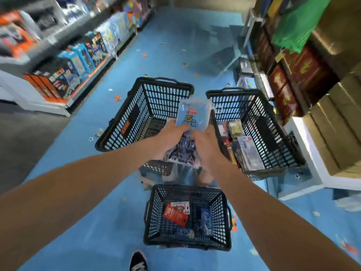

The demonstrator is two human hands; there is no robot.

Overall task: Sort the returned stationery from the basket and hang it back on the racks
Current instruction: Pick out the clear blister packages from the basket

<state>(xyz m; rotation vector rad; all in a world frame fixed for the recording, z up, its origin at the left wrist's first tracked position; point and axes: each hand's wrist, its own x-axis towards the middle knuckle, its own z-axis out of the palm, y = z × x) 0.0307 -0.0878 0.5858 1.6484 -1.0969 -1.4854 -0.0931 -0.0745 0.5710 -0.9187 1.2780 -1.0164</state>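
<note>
Packet point(193, 116), flat glossy plastic, beyond the nearest black lattice basket point(187, 188): we pinch it with left hand point(172, 137) and right hand point(205, 142), arms outstretched.

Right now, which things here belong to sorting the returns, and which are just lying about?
Job: blue pack gripped by left hand and right hand; left basket; right basket; near basket holding a red pack.
Lying about: toy boxes on the left shelves; brown cartons; green bag; floor scraps.
</note>
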